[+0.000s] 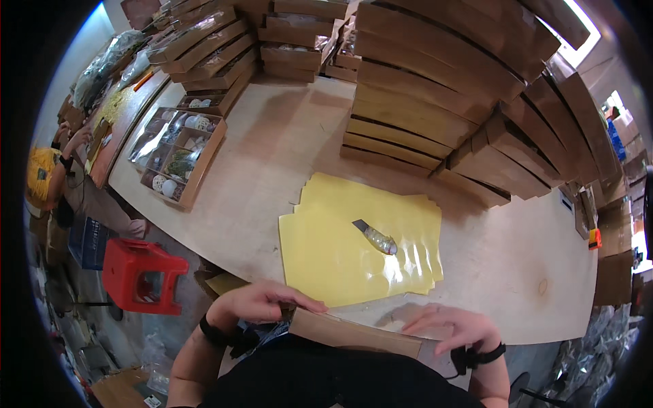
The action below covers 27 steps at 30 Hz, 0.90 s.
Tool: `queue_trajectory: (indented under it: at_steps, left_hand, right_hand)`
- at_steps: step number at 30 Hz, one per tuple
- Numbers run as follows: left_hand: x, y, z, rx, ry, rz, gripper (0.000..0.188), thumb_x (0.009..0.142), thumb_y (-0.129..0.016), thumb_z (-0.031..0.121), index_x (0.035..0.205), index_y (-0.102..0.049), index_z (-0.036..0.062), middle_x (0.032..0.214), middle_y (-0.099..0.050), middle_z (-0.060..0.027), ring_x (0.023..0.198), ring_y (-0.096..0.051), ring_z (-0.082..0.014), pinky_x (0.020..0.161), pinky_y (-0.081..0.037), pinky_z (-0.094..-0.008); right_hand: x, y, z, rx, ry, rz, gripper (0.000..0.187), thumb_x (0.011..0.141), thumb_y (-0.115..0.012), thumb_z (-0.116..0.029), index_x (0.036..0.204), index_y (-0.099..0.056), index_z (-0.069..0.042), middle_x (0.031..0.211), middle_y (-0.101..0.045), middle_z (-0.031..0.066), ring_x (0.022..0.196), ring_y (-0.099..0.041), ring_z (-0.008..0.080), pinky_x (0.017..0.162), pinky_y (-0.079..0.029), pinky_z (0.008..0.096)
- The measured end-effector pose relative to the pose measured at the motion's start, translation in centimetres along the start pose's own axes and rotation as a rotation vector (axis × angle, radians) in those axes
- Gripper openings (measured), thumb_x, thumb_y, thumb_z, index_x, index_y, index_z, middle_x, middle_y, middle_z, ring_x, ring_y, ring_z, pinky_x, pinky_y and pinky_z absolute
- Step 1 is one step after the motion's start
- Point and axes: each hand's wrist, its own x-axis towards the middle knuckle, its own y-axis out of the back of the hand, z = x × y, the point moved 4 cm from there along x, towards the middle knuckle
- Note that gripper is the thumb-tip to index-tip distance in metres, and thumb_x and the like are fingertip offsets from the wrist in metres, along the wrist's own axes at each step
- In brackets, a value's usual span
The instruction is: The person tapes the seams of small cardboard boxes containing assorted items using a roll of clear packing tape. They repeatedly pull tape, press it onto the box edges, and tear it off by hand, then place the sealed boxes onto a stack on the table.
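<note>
boxes point(401, 115) stand beyond cardboard point(360, 332) and yellow sheets point(316, 251) bearing tool point(377, 239).

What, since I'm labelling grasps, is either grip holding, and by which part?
The right grip holds nothing visible. The left grip is at the left end of the brown cardboard; whether it holds it cannot be told.

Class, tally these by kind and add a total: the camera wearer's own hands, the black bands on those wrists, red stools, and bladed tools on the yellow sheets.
Left hand and right hand: 2
Wristbands: 2
Stool: 1
Bladed tool: 1
Total: 6
</note>
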Motion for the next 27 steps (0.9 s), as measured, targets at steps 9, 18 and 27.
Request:
queue_trajectory:
  at_steps: [9,18,27]
  left_hand:
    - [7.6,1.6,-0.3,0.980,-0.053,0.144,0.038,0.092,-0.064,0.023,0.125,-0.061,0.0050,0.138,-0.056,-0.0102,0.132,-0.048,-0.0302,0.109,-0.041,-0.0399]
    - [6.7,2.4,1.5,1.151,0.053,0.437,0.033,0.081,-0.075,0.031,0.100,-0.064,0.0063,0.107,-0.065,-0.0113,0.106,-0.061,-0.0293,0.088,-0.049,-0.0407]
    - [10.0,1.0,1.5,1.323,-0.080,0.312,0.052,0.075,-0.076,0.023,0.123,-0.061,0.0088,0.113,-0.059,-0.0087,0.107,-0.057,-0.0256,0.090,-0.047,-0.0384]
  right_hand:
    - [12.1,5.3,3.0,-0.815,-0.176,0.698,0.040,0.089,-0.066,-0.016,0.125,-0.057,-0.002,0.107,-0.061,0.0155,0.104,-0.055,0.0343,0.090,-0.046,0.0404]
    - [11.0,4.4,3.2,-0.567,-0.069,0.613,0.035,0.080,-0.059,-0.009,0.111,-0.073,-0.016,0.077,-0.059,0.0071,0.076,-0.059,0.0255,0.067,-0.050,0.0370]
    - [9.7,7.2,4.4,-0.612,-0.012,0.864,0.028,0.076,-0.057,-0.012,0.093,-0.078,-0.018,0.072,-0.055,0.0048,0.072,-0.056,0.0230,0.065,-0.049,0.0354]
